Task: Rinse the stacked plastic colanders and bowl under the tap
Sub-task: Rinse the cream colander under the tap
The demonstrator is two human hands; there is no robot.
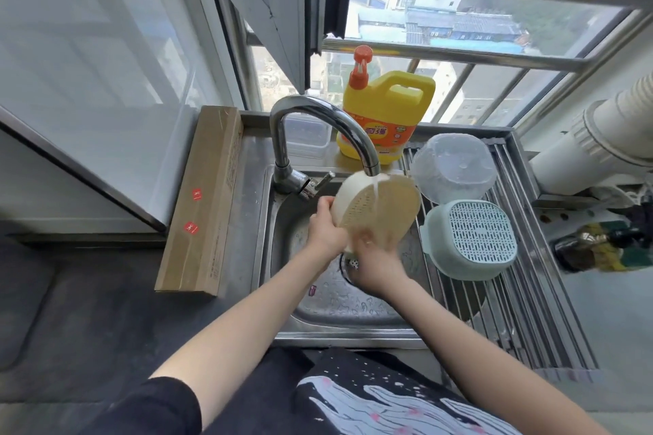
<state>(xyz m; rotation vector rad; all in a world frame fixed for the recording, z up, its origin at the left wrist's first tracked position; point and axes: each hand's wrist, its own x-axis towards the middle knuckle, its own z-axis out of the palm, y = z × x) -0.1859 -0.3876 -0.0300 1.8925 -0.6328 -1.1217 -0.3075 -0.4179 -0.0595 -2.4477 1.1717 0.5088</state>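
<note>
The beige colander (pixel 380 208) was held tilted under the tap (pixel 318 127), over the sink (pixel 339 304), with the stream striking its upper rim. It was judged light, thin-walled plastic, stiff enough to keep shape but liable to flex if squeezed. Wet, it was probably slippery, so a rim grip was judged safest; the perforated face offers little purchase. No fragility was expected; a drop would likely only bounce it.

The left hand (pixel 323 229) was wrapped on the colander's left edge, fingers curled over the rim. The right hand (pixel 374 267) was seen at the lower edge, below the tap; it appeared to be gripping the rim there, though its fingers were partly hidden behind the colander.

Looks: a rounded body, cream outside, tan inside, with rows of small holes across the face. Water was seen running down it.

Right of the tap, on the rack (pixel 530 293), a clear bowl (pixel 454 168) was set upside down, beaded with water. Just in front of it a pale green colander (pixel 471 238) also lay inverted, its slotted base up. Both were judged already rinsed, so the beige piece seemed the last.

Behind the tap stood a yellow detergent jug (pixel 388 113). Left of the tap a long cardboard box (pixel 201 201) lay on the bench (pixel 106 311).
</note>
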